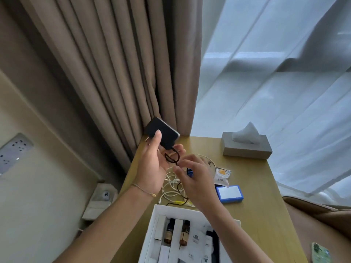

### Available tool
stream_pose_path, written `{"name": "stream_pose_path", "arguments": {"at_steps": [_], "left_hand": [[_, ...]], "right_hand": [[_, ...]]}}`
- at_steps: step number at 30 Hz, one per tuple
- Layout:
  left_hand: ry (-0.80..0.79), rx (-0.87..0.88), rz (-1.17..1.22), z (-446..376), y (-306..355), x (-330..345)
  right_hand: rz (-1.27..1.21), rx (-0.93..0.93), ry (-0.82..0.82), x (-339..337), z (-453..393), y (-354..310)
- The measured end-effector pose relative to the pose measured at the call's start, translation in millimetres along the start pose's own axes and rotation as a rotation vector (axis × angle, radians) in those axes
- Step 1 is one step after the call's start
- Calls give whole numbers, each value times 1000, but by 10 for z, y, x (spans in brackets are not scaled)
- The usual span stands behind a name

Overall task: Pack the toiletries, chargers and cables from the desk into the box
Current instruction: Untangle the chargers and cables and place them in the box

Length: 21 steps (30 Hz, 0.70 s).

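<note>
Left hand [152,164] raised above the desk [256,190], palm up, thumb pressed on a black charger [161,132] that it grips against the fingers; charger is held in the air over the far-left corner of the desk, in front of the brown curtain [114,63]. A dark cable [171,158] runs out of the charger's lower end and loops across the left palm. Right hand [193,179] is just right of the left hand, fingers curled and pinching that dark cable near its loop; something small and blue [189,172] shows at the right fingers, too blurred to name. Thin bracelet [144,189] on the left wrist. Below the hands, on the desk, a tangle of white cables [171,185], with the dark cable trailing down through it toward the box. White box [152,234] sits open at the near edge of the desk, just below the cable tangle; inside it two brown bottles [185,233] upright side by side, white cartons and sachets packed around them. Right of the cable tangle: a clear glass [210,164], partly hidden by the right hand, a snack packet [222,177], and a blue-edged box [228,194]. Grey tissue box [247,147] at the far edge of the desk. Phone with green case [321,253] at the near-right corner of the desk. Wall sockets [13,150] well left of the desk.
</note>
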<state>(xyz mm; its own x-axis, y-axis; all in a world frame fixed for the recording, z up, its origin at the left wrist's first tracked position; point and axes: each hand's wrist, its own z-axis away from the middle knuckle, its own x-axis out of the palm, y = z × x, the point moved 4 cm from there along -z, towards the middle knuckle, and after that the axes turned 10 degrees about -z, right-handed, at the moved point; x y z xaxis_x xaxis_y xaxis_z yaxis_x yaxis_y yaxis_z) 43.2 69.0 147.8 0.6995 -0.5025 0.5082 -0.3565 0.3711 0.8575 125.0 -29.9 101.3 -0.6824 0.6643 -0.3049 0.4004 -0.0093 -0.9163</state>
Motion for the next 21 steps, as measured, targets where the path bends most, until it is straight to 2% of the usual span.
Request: {"name": "stream_pose_path", "arguments": {"at_steps": [2, 4, 7, 10, 13, 16, 18, 21], "left_hand": [[34, -9, 63, 33, 100, -66], [99, 32, 19, 41, 182, -168], [236, 183, -260, 41, 285, -394], [285, 257, -578, 52, 297, -596], [200, 225, -767, 78, 227, -677], [55, 196, -1057, 119, 117, -628], [-42, 173, -1182, 177, 59, -560], [-290, 100, -1288, 280, -3, -432]], "right_hand": [[11, -7, -72, 54, 18, -60], [62, -48, -84, 52, 64, -94], [124, -105, -121, -39, 131, -145], [-129, 35, -281, -177, 131, -191], [-511, 140, -309, -374, 85, -303], [-636, 139, -354, -459, 44, -459], [-588, 125, -411, -451, 10, -551], [-216, -9, -388, -466, -105, -643]]}}
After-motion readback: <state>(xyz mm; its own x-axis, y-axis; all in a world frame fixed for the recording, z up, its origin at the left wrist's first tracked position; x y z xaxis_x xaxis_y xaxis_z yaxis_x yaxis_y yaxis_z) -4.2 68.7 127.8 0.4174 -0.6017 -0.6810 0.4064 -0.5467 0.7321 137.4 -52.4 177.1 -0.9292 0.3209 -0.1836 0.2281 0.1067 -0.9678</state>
